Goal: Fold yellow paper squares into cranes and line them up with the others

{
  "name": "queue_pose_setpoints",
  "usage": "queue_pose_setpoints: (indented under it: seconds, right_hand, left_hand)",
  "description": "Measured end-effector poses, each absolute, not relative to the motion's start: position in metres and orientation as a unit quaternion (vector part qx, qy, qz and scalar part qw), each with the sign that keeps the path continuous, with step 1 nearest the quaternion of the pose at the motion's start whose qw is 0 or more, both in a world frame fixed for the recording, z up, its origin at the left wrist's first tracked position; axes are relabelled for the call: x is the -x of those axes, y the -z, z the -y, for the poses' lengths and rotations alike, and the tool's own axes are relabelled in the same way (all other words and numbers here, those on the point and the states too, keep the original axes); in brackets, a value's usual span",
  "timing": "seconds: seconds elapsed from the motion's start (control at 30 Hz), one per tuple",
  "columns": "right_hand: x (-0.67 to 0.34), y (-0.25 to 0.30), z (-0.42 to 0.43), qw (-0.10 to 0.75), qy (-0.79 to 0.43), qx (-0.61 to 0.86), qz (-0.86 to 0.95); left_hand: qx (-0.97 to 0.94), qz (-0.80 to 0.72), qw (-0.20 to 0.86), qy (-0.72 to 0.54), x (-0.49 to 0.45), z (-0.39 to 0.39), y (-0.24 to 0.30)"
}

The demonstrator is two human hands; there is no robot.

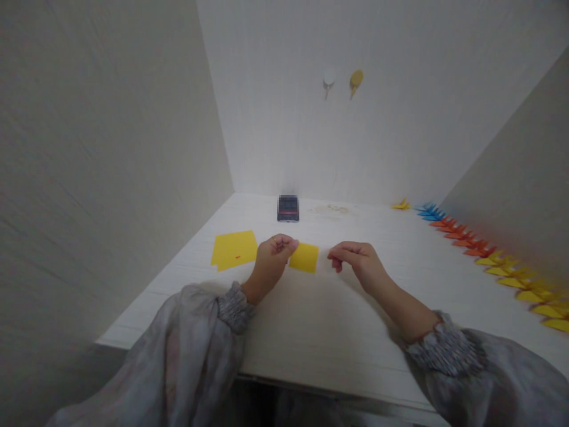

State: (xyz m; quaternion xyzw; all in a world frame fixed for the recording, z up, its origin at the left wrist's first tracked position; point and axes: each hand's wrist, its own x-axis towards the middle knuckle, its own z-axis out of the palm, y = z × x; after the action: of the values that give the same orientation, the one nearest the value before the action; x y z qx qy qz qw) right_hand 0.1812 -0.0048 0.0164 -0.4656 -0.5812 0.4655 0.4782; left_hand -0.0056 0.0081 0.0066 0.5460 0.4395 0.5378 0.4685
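My left hand (270,261) pinches the left edge of a small yellow paper square (304,258) between thumb and fingers, just above the white table or against it. To the right of that paper, a short gap away, my right hand (362,264) has its fingers curled and closed, with nothing visible in them. A few larger yellow paper sheets (235,246) lie overlapping beside my left hand, and the top one bears a small red mark.
On the white table (320,332), a row of folded paper cranes in blue, orange and yellow (471,243) runs along the right wall. A dark phone-like device (288,209) rests by the back wall. Two hooks, white (329,78) and yellow (356,79), are fixed above.
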Motion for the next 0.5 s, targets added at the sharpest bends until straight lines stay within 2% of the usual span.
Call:
queue_pose_setpoints:
  seconds: [0.17, 0.37, 0.5]
  right_hand:
    - [-0.184, -0.016, 0.003, 0.522, -0.418, 0.458, 0.586]
    - [-0.160, -0.007, 0.008, 0.432, -0.431, 0.464, 0.642]
    - [-0.165, -0.002, 0.004, 0.449, -0.442, 0.475, 0.615]
  left_hand:
    - [-0.552, -0.440, 0.468, -0.532, 0.007, -0.013, -0.003]
    - [-0.597, -0.425, 0.475, -0.487, 0.003, -0.007, -0.001]
    - [-0.597, -0.425, 0.469, -0.492, 0.005, -0.009, 0.000]
